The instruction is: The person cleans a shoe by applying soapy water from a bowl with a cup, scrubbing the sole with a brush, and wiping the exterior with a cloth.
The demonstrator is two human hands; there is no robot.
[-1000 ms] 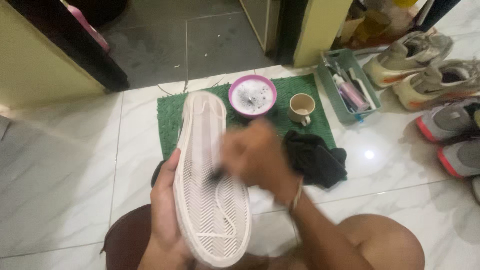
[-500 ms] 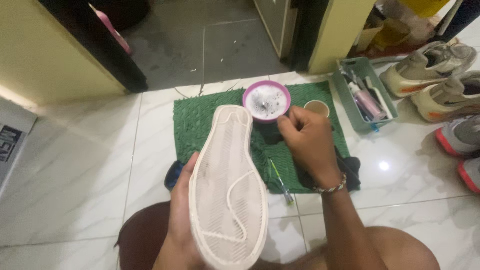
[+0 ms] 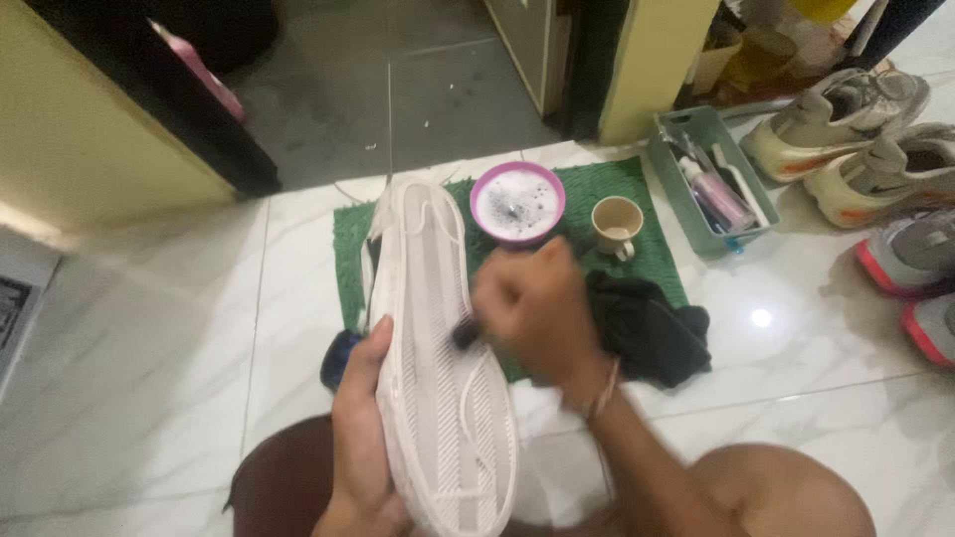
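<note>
My left hand grips a white shoe from the left side, sole turned up toward me. My right hand is closed around a small dark brush whose head presses on the middle of the sole. The hand is motion-blurred. Behind the shoe's toe stands a purple-rimmed bowl of soapy water on a green mat.
A beige mug and a black cloth lie on the mat. A green basket of bottles and brushes sits right of it, with several sneakers beyond. A dark doorway with grey floor lies ahead.
My right hand has come back from the soapy bowl to the sole and now presses the brush on it. The shoe has tilted a little more upright.
</note>
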